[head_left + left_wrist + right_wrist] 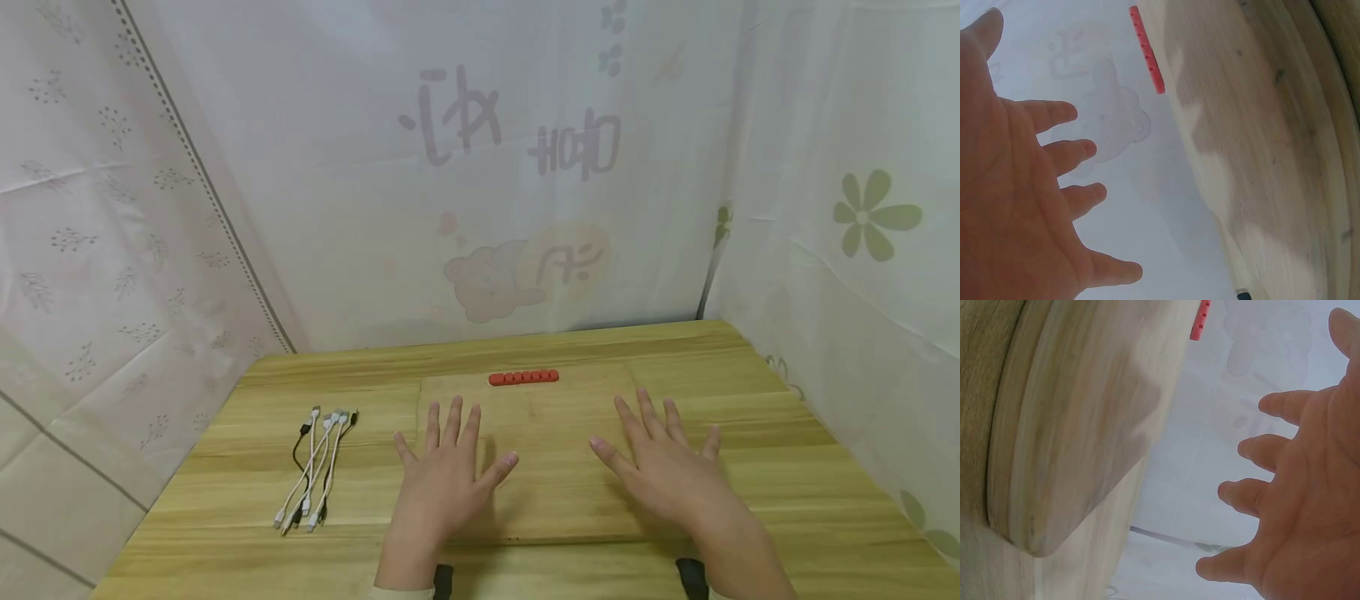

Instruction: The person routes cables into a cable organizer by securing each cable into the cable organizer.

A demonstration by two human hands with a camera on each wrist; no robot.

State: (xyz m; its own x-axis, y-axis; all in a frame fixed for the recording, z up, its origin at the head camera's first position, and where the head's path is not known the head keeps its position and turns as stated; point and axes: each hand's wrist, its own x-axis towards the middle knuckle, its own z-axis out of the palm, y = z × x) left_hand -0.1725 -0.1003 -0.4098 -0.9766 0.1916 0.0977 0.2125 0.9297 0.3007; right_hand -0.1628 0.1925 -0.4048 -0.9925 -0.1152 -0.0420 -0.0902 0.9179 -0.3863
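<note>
My left hand (442,487) hovers palm down over the left part of a wooden board (540,467), its fingers spread and nothing in it. Over the board's right part is my right hand (671,479), likewise spread and holding nothing. Both wrist views show bare palms, with the left hand (1016,181) and the right hand (1316,481) held above the wood. At the board's far edge lies a red cable holder strip (523,377) with a row of notches. Left of the left hand, a loose bunch of short white and black charging cables (315,471) lies on the table.
The wooden table (247,433) extends around the board on all sides. A pale printed curtain (360,208) hangs behind the far edge, and more curtain panels flank the left and right sides.
</note>
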